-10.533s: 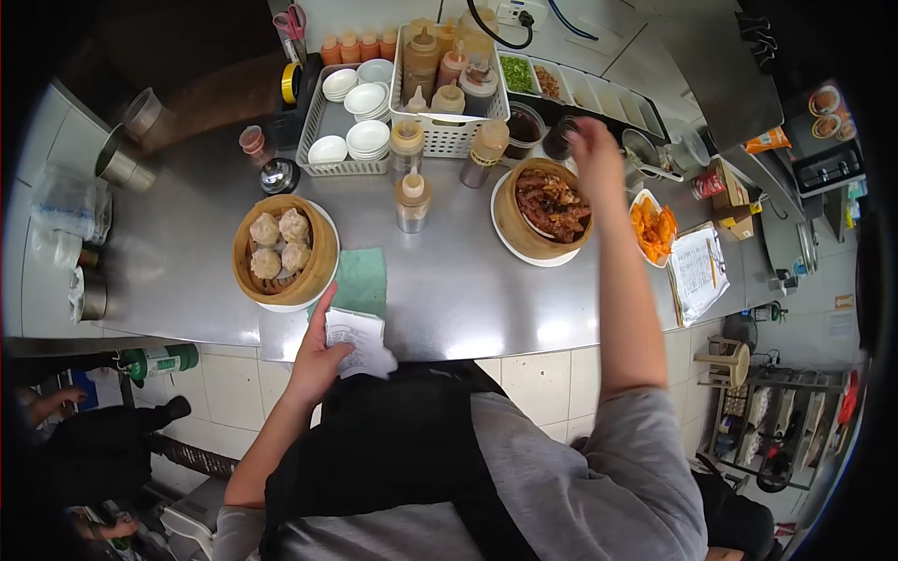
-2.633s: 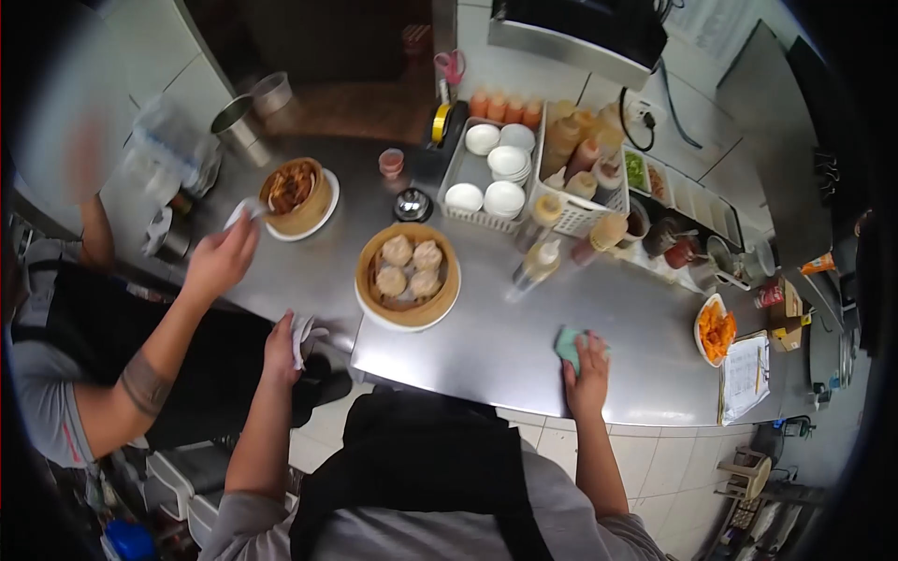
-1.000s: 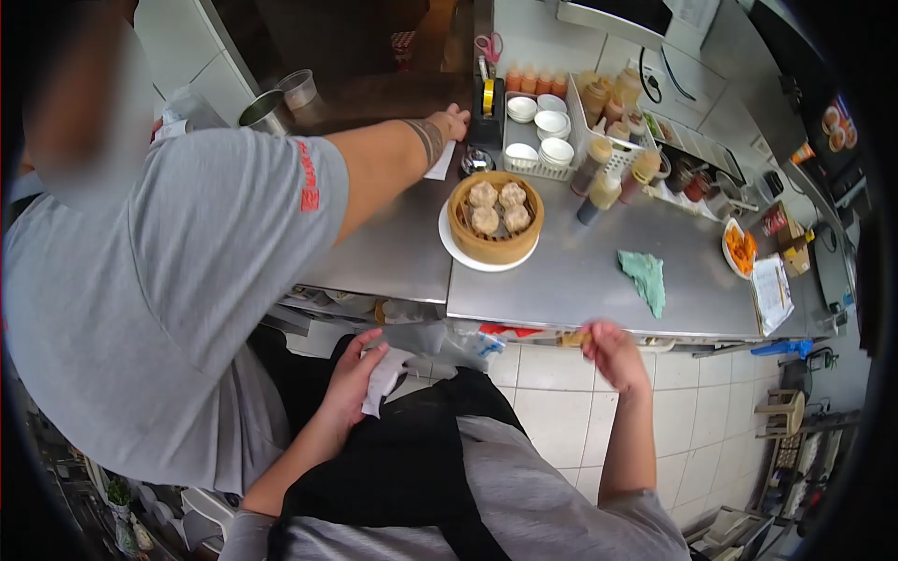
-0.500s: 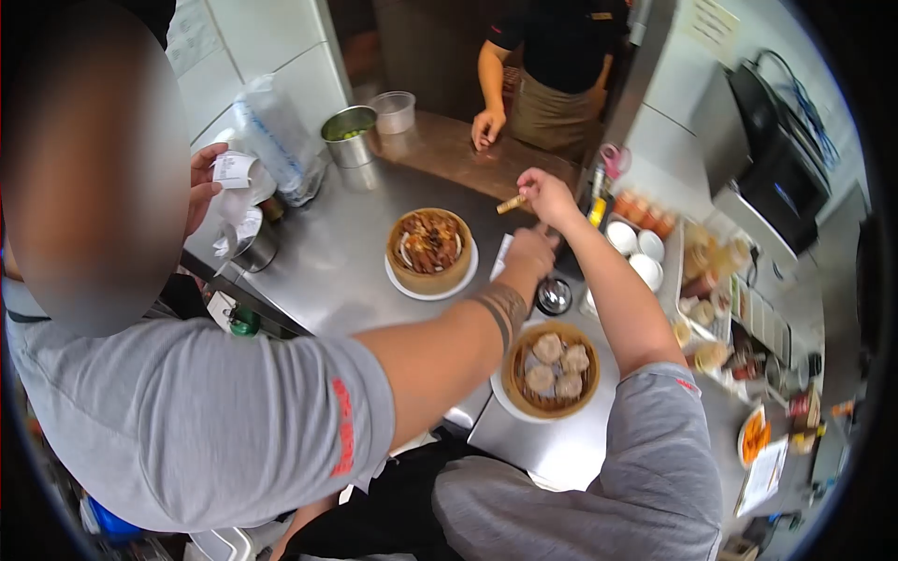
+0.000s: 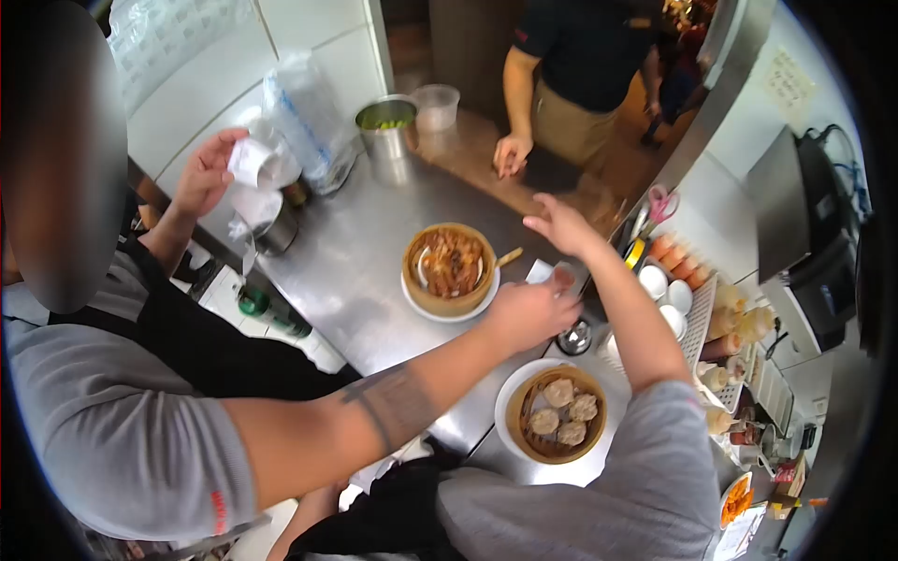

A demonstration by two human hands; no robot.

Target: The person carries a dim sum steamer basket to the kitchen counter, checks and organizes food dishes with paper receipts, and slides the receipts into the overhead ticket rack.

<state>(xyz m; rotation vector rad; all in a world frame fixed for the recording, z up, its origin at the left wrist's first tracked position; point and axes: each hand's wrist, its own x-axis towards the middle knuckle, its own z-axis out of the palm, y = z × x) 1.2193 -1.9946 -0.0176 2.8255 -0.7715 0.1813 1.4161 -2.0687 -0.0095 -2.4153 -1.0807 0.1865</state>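
Note:
My right hand [image 5: 561, 227] reaches over the counter with its fingers apart and nothing in them. Near it, a small light-brown stick [image 5: 510, 256] rests against the right side of a bamboo steamer [image 5: 447, 304] of brown, sauced food on a white plate. My left hand is hidden below a co-worker's outstretched arm; only part of my forearm shows. Closer to me, another bamboo steamer [image 5: 517, 421] holds several pale dumplings on a white plate. Between the steamers, the co-worker's hand [image 5: 533, 314] holds a small reddish cup [image 5: 561, 278] above a white slip [image 5: 539, 272].
The co-worker's other hand [image 5: 206, 173] holds white paper [image 5: 249, 163]. Across the counter stands a person in dark clothes [image 5: 585, 56]. A metal pot [image 5: 388, 140] stands at the back. A silver bell [image 5: 574, 337] and a basket of white dishes [image 5: 700, 327] are at right.
The view has shifted toward the left of the counter. My right hand has let go of the small stick, which is now beside the steamer. The co-worker's hand has lifted a reddish cup.

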